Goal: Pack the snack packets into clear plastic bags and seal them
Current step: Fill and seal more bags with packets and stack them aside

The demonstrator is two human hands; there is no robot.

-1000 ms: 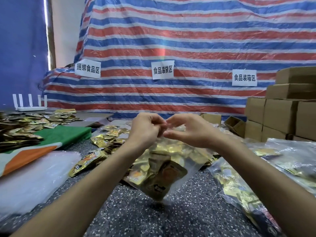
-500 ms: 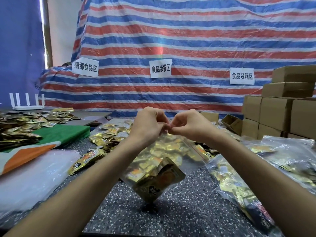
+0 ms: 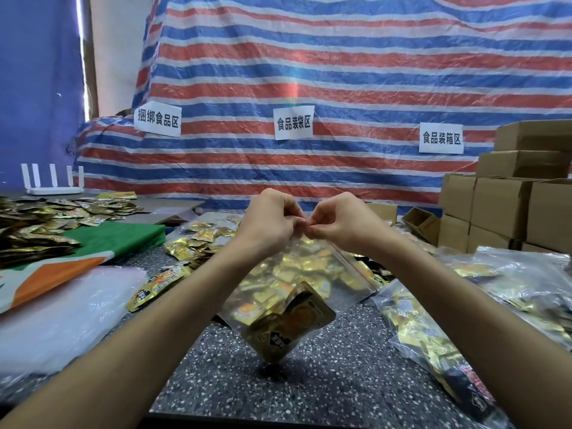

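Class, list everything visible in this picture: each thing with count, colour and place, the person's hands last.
clear bag: one, transparent, gold packets inside, held up, centre.
loose packets: many, gold, table left.
filled bags: several, clear, table right.
boxes: several, brown, stacked right.
signs: three, white, on tarpaulin.
tarpaulin: one, red-white-blue, behind.
router: one, white, far left.
cloth: one, green-orange-white, left.
table: one, speckled grey.
left grip: one, pinching bag's top.
right grip: one, pinching bag's top.

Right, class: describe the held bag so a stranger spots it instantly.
Before the striped tarp stands a speckled table. Above its middle hangs a clear bag of gold packets. Other bags lie flat; the left hand and right hand pinch this one's top.
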